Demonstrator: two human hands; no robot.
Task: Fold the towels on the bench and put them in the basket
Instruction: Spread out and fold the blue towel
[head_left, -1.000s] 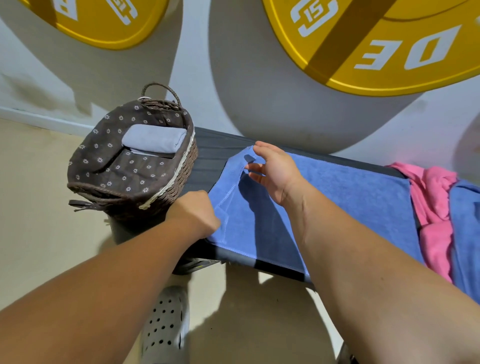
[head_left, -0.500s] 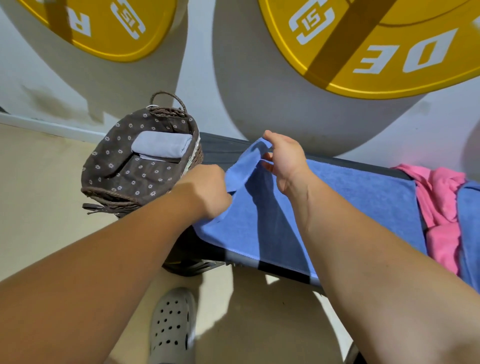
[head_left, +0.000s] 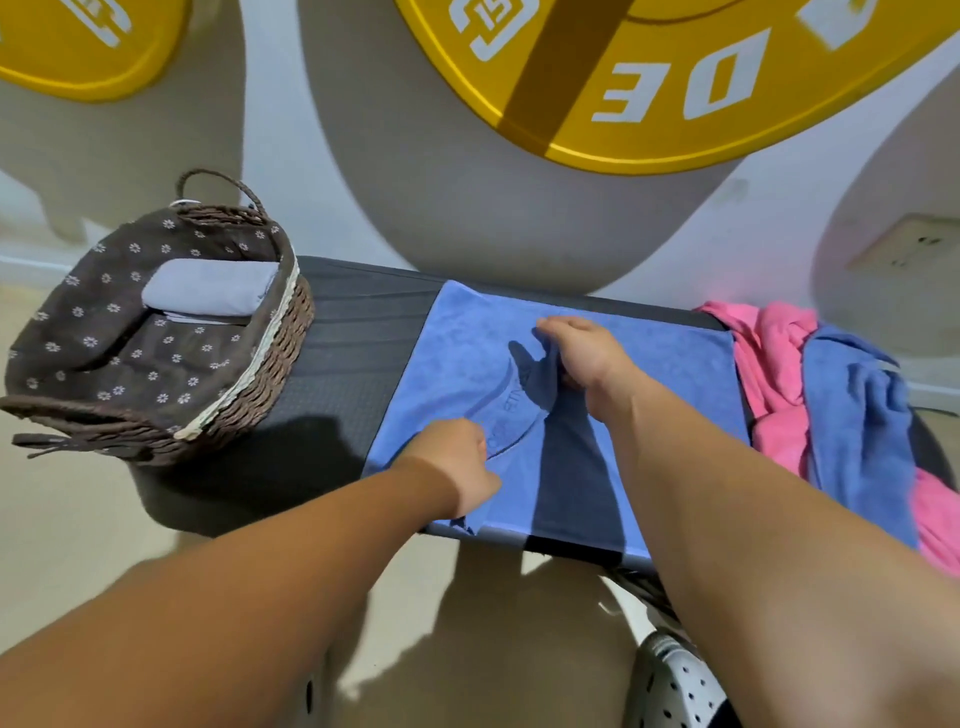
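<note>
A blue towel (head_left: 457, 358) lies on the dark bench (head_left: 343, 332), its left part folded over toward the right. My left hand (head_left: 462, 462) pinches the folded edge near the bench's front. My right hand (head_left: 582, 353) grips the same edge farther back, over the towel's middle. A wicker basket (head_left: 249, 384) with a brown flowered lining stands on the bench's left end and holds one folded grey towel (head_left: 208, 286). At the right end lies a heap of a pink towel (head_left: 769, 364) and another blue towel (head_left: 857, 431).
Two yellow weight plates (head_left: 649, 78) lean against the white wall behind the bench. A wall socket (head_left: 914, 244) sits at the right. My perforated grey shoe (head_left: 675, 686) stands on the beige floor below the bench's front edge.
Both hands lifted the blue towel's left edge and carried it to the right, laying it over the middle. The view shifted right, so the basket appears farther left.
</note>
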